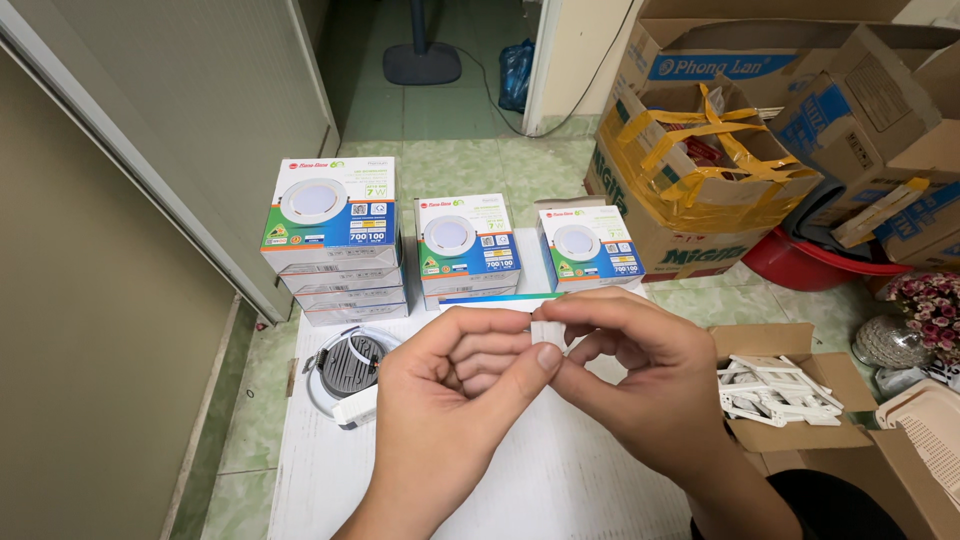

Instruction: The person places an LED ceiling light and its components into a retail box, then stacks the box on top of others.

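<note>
My left hand (pixel 455 400) and my right hand (pixel 640 375) meet in the middle of the view, and both pinch a small white plastic part (pixel 548 332) between thumb and fingers. They hover above a white board (pixel 560 480) laid on the floor. To the left of my left hand lies a round downlight (pixel 345 370), face down, with a white rim, a dark ribbed back and a small white driver block beside it. Behind the hands stand three stacks of downlight boxes: a tall one (pixel 335 235), a middle one (pixel 467 245) and a low one (pixel 588 245).
An open cardboard box (pixel 785 395) with several white plastic clips sits on the right. Taped cartons (pixel 700 165) pile up at the back right, over a red basin (pixel 800 262). A grey cabinet (pixel 160 120) stands on the left, a fan base (pixel 421 60) behind. Flowers and a beige basket (pixel 930 440) lie far right.
</note>
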